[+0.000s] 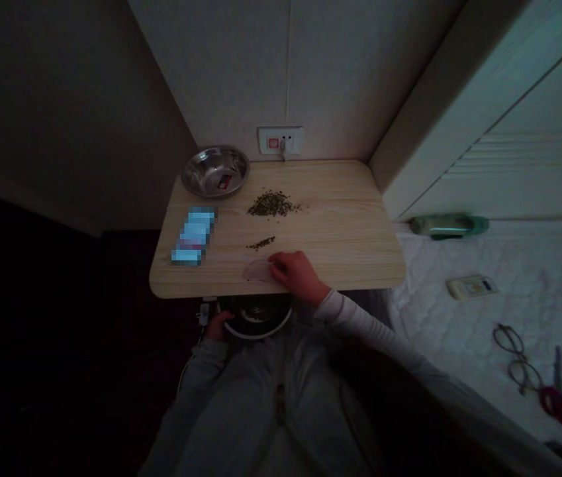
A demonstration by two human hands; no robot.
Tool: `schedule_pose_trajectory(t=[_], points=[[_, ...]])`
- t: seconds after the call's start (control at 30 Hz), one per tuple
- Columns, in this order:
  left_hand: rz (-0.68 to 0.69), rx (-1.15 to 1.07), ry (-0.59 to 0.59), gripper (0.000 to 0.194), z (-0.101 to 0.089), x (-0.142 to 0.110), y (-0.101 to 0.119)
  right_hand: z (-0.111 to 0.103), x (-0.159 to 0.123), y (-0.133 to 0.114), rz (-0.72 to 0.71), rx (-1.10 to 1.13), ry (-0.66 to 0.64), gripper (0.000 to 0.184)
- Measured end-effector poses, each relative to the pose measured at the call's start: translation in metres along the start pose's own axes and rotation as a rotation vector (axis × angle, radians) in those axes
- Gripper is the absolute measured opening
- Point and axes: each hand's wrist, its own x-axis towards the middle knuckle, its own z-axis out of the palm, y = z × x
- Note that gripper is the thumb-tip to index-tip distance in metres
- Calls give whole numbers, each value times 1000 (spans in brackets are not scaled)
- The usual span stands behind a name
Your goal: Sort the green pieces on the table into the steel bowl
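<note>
Below the table's front edge, my left hand (220,326) grips the side of a dark bowl with a pale rim (257,336). The bowl's far part is hidden under the tabletop. My right hand (300,273) rests near the front edge of the wooden table (350,245), its fingers closed on a thin, translucent, pale piece (257,270) that lies close to flat on the wood. Just beyond it is a short line of small dark greenish grains (261,243). Farther back lies a larger loose pile of the same grains (273,203).
A shiny metal bowl (215,173) stands at the table's back left, with a lit phone (194,236) in front of it. A socket (281,140) with a plug is on the wall. On the bed lie a green bottle (449,226), glasses (516,358) and red-handled scissors (559,405).
</note>
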Motion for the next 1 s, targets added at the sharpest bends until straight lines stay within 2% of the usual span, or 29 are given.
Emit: schedule_pose_trajectory(t=[0.17,0.3,0.47,0.53,0.63,0.73,0.87,1.0], points=[[8,-27,-1,16,1,2,0,2,-5,-5,-38,-4,-47,20],[1,33,-5,12,-3,6,-1,4,-10,-9,-82,-12,-59,21],[12,41,6,9,-5,7,-4,-3,-9,-9,-135,167,-77,20],[39,49,23,9,-5,7,-5,-12,-2,-3,-93,279,-22,23],[24,95,26,9,-4,8,-6,-25,14,15,9,376,176,25],[-7,113,1,7,0,6,-6,-28,29,36,103,393,324,26],[-20,119,-51,10,9,-2,-3,-19,36,54,180,336,407,26],[-68,113,-75,10,16,-8,0,-14,34,56,157,269,406,26]])
